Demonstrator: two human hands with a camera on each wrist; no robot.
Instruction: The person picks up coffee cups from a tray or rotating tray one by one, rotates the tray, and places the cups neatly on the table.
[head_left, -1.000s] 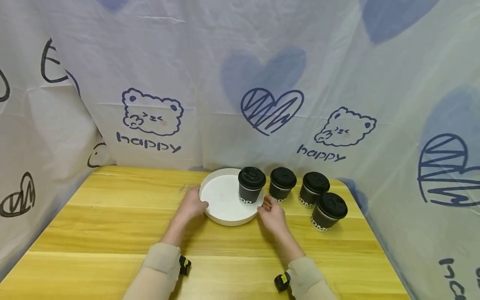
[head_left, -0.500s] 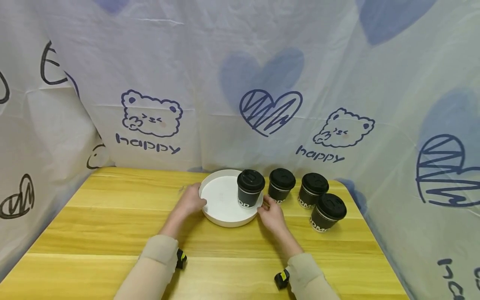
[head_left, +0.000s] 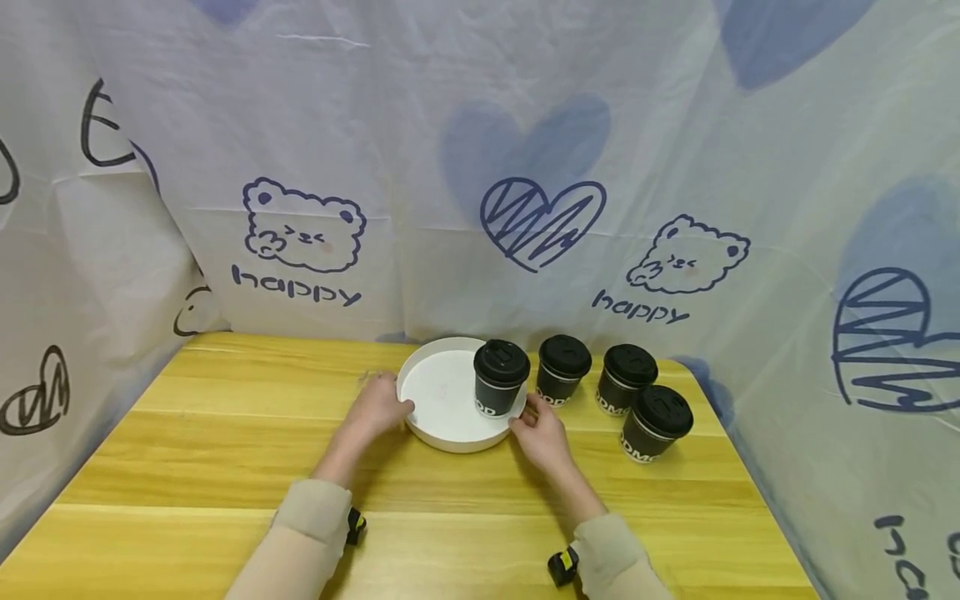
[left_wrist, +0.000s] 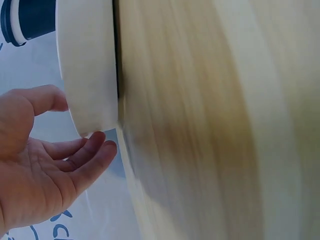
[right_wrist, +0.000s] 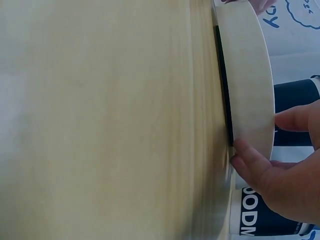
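Note:
A round white tray (head_left: 444, 403) with a low wall lies at the table's far middle. One black-lidded paper cup (head_left: 498, 392) stands upright inside it, right of centre. My left hand (head_left: 378, 406) holds the tray's left side, thumb at the rim and fingers against the wall in the left wrist view. On the opposite side my right hand (head_left: 543, 432) grips the wall (right_wrist: 250, 75), thumb at the rim and fingertips low. A dark strip (right_wrist: 224, 85) shows under the tray's edge there. Some right-hand fingers are hidden in the head view.
To the tray's right stand a nearby cup (head_left: 562, 371), another cup (head_left: 625, 379) and a nearer cup (head_left: 656, 425), all dark with black lids. The wooden table (head_left: 450, 533) ends at a printed cloth (head_left: 420, 250) behind and at both sides.
My left hand and forearm have shifted slightly left and toward me. The tray has slid very slightly left; its cup has moved slightly with it. The other cups stay put.

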